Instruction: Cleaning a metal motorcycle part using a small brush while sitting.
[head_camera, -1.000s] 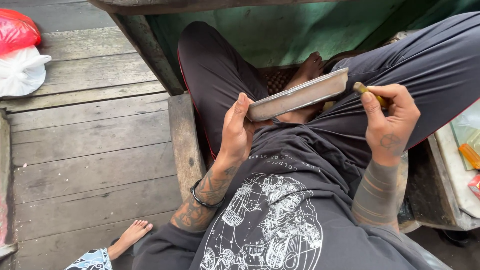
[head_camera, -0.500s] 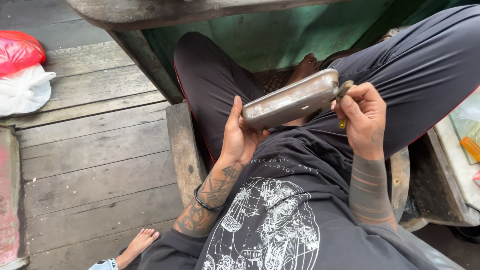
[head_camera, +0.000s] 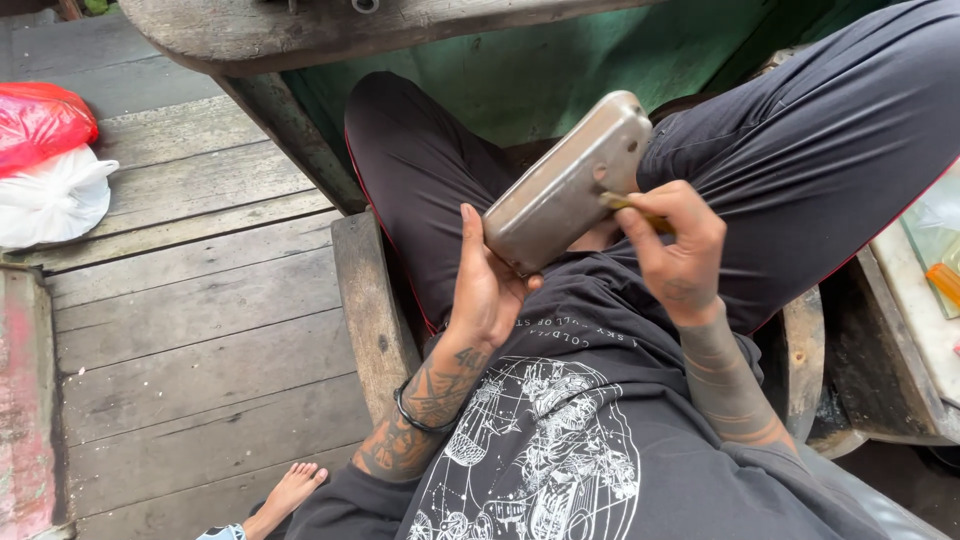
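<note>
Grey, oblong metal tin (head_camera: 567, 183) sits tilted above our lap in the head view, its flat underside turned up toward us and its far end raised. We grip its lower end with our left hand (head_camera: 487, 283), palm under the edge and fingers curled around the far side. Our right hand (head_camera: 677, 247) is closed around a small yellow-brown stick (head_camera: 628, 207), pinched between thumb and fingers, and the stick's tip touches the tin's right edge near its upper end. A dark band (head_camera: 418, 417) circles our left wrist. We sit with knees apart in dark trousers (head_camera: 800, 170), a green wall (head_camera: 560, 70) before us. On the wooden plank floor (head_camera: 190, 310) to the left lie a red bag (head_camera: 40, 120) and a white bag (head_camera: 55, 200), touching each other, well apart from us. A bare foot (head_camera: 287, 493) rests on the planks at the bottom edge.
</note>
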